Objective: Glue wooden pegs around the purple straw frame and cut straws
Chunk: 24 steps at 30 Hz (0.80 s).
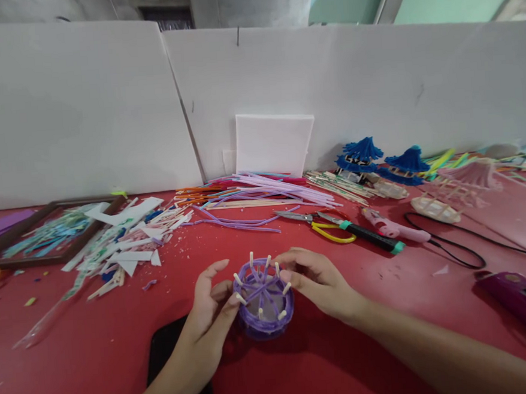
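Note:
A small round purple basket (266, 326) made of fuzzy stems sits in front of me, with several pale sticks standing up around its rim and purple strands crossing over its middle. My left hand (211, 311) holds its left side, thumb on the rim near a stick and index finger raised. My right hand (316, 280) grips the upper right of the rim between thumb and fingers, beside a stick. The fingertips behind the rim are partly hidden.
Black phone (165, 348) under my left forearm. Beyond the basket lie purple stems (280, 190), yellow-handled scissors (332, 231), black-and-green pliers (369, 237) and a pink glue gun (395, 227) with a cable. Paper scraps (132, 254) and a brown frame (69, 252) are left; blue-roofed models (361, 154) back right.

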Tool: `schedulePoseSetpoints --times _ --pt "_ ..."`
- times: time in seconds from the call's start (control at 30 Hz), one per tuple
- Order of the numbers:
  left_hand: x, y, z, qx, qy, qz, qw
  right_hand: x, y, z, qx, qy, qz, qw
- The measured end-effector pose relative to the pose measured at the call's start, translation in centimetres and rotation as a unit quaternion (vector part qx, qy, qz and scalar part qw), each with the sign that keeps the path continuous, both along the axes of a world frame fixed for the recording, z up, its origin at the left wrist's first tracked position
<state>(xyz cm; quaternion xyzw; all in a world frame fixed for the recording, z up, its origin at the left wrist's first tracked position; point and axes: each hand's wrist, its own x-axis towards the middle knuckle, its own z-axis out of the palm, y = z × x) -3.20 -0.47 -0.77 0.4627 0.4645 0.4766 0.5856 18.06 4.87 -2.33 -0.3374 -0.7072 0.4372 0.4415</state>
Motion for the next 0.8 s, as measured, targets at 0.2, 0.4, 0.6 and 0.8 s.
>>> schedulePoseSetpoints --times 0.2,0.4,0.6,0.8 --pt "0.2 0.0 0.4 0.004 0.030 -0.011 0.999 -0.3 -0.1 0.5 0.015 -0.037 -0.017 0.999" --pt "0.1 0.0 0.5 0.009 0.045 -0.023 0.999 -0.3 -0.3 0.7 0.012 -0.033 -0.035 0.999" --pt "0.2 0.2 0.4 0.010 0.050 -0.016 0.999 -0.2 -0.4 1.0 0.022 -0.064 -0.040 0.997" --pt "0.3 0.1 0.4 0.018 0.049 -0.014 0.999 0.1 -0.2 1.4 0.088 -0.107 -0.028 0.990"
